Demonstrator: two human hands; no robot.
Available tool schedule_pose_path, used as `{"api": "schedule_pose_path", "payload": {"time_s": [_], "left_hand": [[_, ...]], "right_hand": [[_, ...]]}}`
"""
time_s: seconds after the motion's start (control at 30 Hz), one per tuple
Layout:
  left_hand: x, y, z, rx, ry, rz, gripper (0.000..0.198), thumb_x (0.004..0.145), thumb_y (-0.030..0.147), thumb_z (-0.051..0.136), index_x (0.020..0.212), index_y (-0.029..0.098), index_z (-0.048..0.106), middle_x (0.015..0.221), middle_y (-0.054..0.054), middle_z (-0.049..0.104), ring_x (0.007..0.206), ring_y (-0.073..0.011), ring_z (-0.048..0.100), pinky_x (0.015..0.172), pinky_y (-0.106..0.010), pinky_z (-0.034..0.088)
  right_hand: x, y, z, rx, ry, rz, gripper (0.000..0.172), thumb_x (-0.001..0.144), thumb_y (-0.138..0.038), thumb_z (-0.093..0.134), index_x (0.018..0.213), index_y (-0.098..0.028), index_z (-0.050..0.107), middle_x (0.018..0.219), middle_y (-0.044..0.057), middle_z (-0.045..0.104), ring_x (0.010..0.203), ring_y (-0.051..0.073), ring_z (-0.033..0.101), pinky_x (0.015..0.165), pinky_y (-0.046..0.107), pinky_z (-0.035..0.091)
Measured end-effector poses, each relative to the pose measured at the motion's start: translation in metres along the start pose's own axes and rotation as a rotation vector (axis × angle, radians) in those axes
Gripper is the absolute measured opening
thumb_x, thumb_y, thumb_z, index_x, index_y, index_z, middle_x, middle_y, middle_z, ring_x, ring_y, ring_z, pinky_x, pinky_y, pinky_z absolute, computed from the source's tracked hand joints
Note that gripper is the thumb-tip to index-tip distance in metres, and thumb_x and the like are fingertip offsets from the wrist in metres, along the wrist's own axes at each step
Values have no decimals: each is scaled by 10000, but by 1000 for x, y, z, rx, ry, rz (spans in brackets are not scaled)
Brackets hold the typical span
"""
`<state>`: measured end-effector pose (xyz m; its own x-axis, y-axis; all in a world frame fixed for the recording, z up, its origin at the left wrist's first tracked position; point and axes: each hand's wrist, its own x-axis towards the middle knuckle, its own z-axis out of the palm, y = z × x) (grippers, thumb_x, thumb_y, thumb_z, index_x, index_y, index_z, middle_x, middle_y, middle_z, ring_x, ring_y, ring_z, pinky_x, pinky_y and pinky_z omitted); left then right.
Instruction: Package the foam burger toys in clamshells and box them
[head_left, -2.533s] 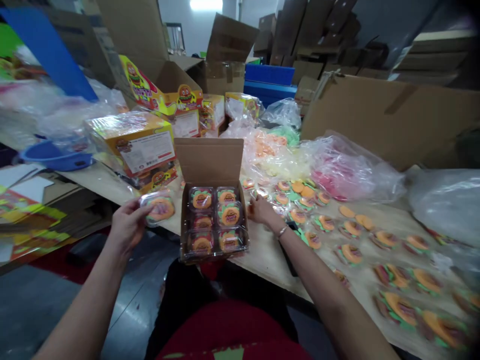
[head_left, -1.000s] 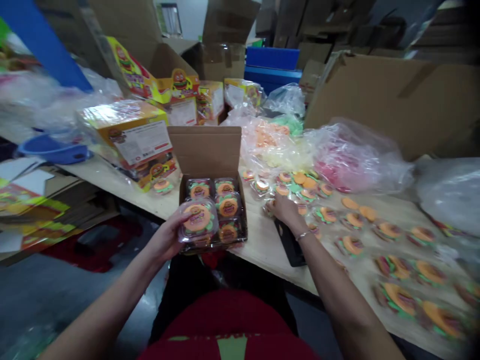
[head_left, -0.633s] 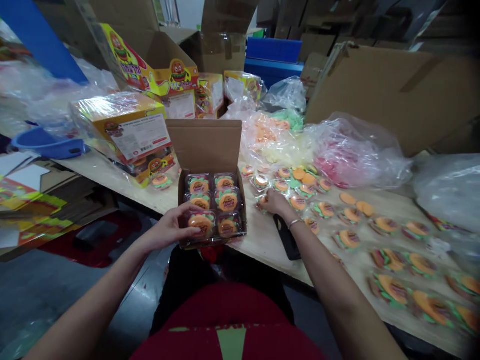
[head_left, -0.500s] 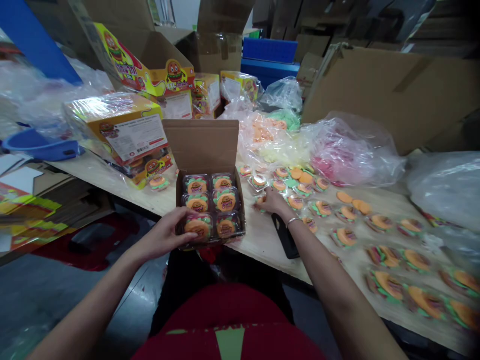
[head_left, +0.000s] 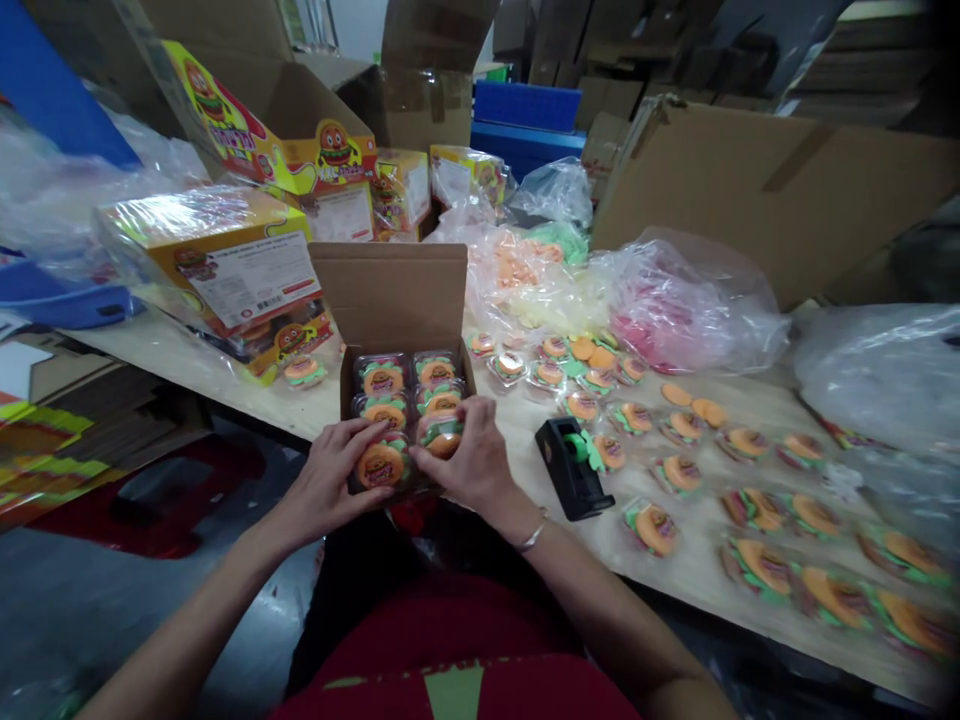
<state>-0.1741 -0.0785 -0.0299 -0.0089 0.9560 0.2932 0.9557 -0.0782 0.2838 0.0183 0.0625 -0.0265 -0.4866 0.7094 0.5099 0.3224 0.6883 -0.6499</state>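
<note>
An open brown cardboard box (head_left: 397, 292) stands at the table's front edge, lid raised. Inside are rows of burgers in clear plastic packs, each with an orange bun top and green frill, such as one at the back (head_left: 382, 378). My left hand (head_left: 324, 470) curls over the box's front left corner, thumb and fingers round the near-left packed burger (head_left: 381, 464). Between the thumb and fingers of my right hand (head_left: 474, 455) is another packed burger (head_left: 441, 434), tilted, above the front right of the box. Whether it touches the burgers below is hidden.
Right of the box lies a black tape dispenser (head_left: 566, 470) with green tape. Packed burgers (head_left: 651, 528) spread across the table. Behind are clear bags of pink pieces (head_left: 652, 335) and a large carton (head_left: 780, 190). A wrapped yellow display box (head_left: 247, 270) stands left.
My right hand has come from the packed burgers on the table to the box, bringing one with it. The tape dispenser now shows fully. My left hand stays at the near-left burger.
</note>
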Motion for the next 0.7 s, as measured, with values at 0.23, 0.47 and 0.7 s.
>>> {"api": "schedule_pose_path", "payload": {"time_s": [0.23, 0.47, 0.7], "left_hand": [[-7, 6, 13, 17, 50, -41, 842, 812, 449, 654, 1480, 239, 186, 1428, -147, 348, 1293, -301, 394, 1063, -460, 393], [-14, 0, 24, 26, 88, -24, 887, 786, 440, 684, 1478, 217, 175, 1463, -168, 306, 1342, -318, 354, 1084, -485, 384], [-13, 12, 25, 62, 193, -30, 950, 728, 504, 721, 1468, 197, 211, 1436, -203, 334, 1316, -350, 383, 1054, -522, 391]], "right_hand": [[-19, 5, 11, -202, -70, -22, 591, 703, -507, 705, 1111, -146, 477, 1045, 123, 512, 960, 278, 523, 792, 434, 529], [-16, 36, -8, 18, -320, -189, 932, 668, -554, 759, 1394, -160, 329, 1315, 161, 431, 1217, 311, 432, 1041, 491, 411], [-22, 67, -25, 118, -434, -261, 903, 819, -350, 696, 1509, -266, 119, 1439, 125, 337, 1349, 269, 318, 1122, 478, 339]]}}
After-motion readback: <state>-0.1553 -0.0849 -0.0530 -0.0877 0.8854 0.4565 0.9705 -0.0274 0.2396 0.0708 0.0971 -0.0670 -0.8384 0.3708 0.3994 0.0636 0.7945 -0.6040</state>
